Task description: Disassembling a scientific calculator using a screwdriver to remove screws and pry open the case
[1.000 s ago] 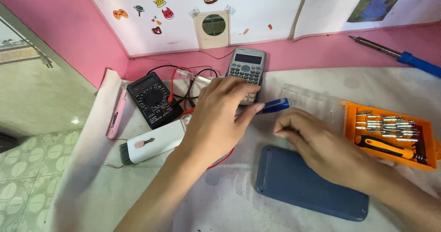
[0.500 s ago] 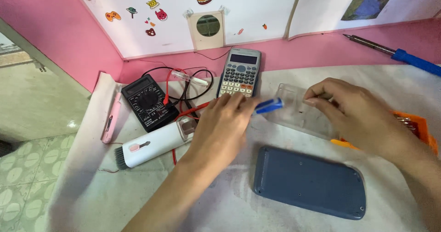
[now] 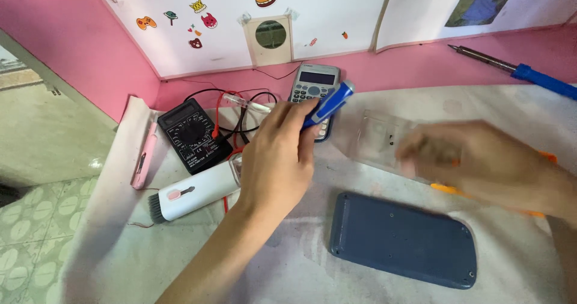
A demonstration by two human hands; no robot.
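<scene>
Left hand (image 3: 273, 156): closed around blue-handled driver (image 3: 329, 104), held at 12 o'clock of dark blue device back (image 3: 402, 239). Right hand (image 3: 481, 162): blurred, grip cannot be told, over clear lid (image 3: 375, 138). Driver is best kept upright, pressure light

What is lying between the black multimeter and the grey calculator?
In the head view, between the black multimeter and the grey calculator lie tangled red and black test leads with a pale probe across them.
</scene>
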